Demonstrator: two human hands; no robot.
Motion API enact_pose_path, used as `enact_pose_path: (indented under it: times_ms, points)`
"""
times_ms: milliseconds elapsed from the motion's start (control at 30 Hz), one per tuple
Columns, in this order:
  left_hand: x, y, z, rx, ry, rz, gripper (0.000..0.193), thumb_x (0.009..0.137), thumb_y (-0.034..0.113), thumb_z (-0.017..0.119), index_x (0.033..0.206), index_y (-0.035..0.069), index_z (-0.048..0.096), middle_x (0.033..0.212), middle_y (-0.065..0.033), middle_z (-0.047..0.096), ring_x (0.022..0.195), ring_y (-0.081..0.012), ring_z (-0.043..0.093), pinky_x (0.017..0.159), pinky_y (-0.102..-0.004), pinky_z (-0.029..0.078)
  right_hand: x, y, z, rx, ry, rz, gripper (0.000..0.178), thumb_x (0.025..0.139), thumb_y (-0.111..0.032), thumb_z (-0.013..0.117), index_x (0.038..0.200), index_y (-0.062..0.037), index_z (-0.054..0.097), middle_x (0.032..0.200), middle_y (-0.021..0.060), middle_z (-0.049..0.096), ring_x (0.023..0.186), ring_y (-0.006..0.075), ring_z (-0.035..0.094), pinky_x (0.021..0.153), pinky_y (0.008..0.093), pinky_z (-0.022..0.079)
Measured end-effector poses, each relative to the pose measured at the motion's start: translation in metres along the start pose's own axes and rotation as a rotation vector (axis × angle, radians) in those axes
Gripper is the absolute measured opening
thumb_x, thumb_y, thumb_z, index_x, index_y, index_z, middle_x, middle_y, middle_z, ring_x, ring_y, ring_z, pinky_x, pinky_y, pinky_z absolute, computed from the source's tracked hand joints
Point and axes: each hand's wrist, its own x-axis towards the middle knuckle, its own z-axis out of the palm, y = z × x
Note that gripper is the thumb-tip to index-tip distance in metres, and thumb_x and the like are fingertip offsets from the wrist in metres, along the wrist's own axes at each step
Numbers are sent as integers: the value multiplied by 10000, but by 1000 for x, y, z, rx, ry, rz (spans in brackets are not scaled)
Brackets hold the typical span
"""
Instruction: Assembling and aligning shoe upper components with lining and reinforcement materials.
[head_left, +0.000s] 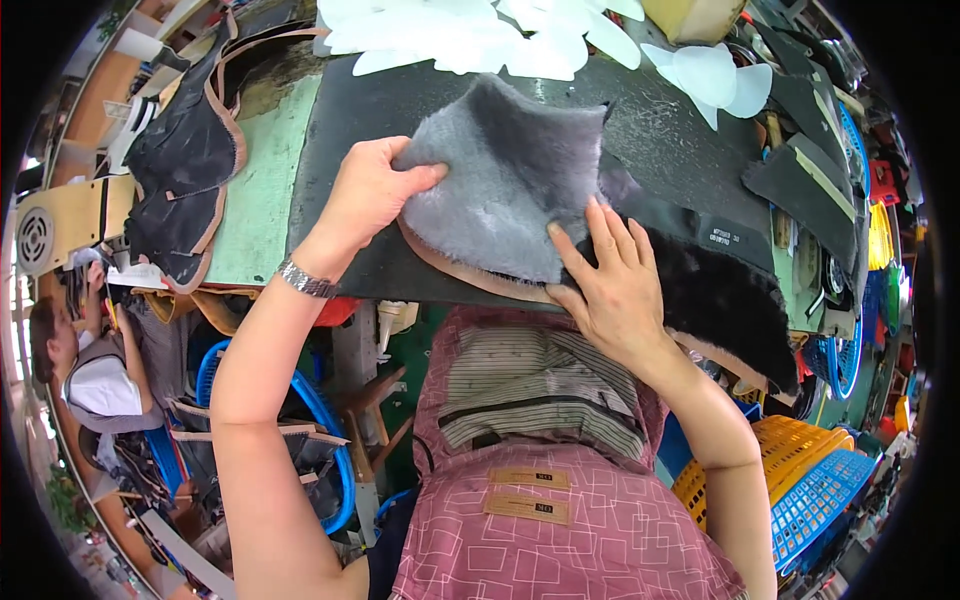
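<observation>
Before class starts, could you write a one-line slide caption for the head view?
Left hand pinches grey fur over a dark worktop; right hand touches it.

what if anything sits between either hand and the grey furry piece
Nothing visible does: the left hand pinches the grey furry piece at its left edge, and the right hand touches its lower right side.

Hands (617, 290) on grey fur piece (490, 195), dark worktop (365, 125)

Looking like a wkshop: showing blk tan-edged sheet pcs (185, 145), white curved-edge sheets (450, 35) & yellow perforated plastic basket (785, 445).
</observation>
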Motion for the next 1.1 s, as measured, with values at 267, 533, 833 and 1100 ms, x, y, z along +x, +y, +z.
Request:
enact_pose_path:
  times_ms: [267,533,833,1100]
  points:
    - [3,-3,2,778,139,127,294,700,133,678,951,-13,631,965,-111,570,876,-243,549,774,-306,442,2,2,-10,30,-148,-226,547,702,-451,646,1192,-238,528,1325,106,394,1230,290,341,987,551,242]
    - [-11,-1,4,895,99,202,555,713,132,666,1186,-7,410,1095,-210,502,974,-372,511,848,-417,426,56,45,-60,1179,-146,446,410,844,-280,567,1144,-2,539,1089,89,577,1039,165,510,950,305,359]
    - [-8,16,37,244,-255,-126,431,743,116,666,1107,-42,498,987,-165,621,869,-251,623,754,-329,491,59,69,-42,1019,-210,254,568,772,-441,646,1083,23,542,977,66,580,908,148,494,824,295,401]
    - [-105,-1,201,-708,-1107,-804,334,812,136,641,1103,6,539,1004,-44,609,925,-156,580,837,-307,462,-200,53,-84,1027,369,671,474,746,-512,656,746,-59,517,713,-61,461,659,44,393,570,210,337]
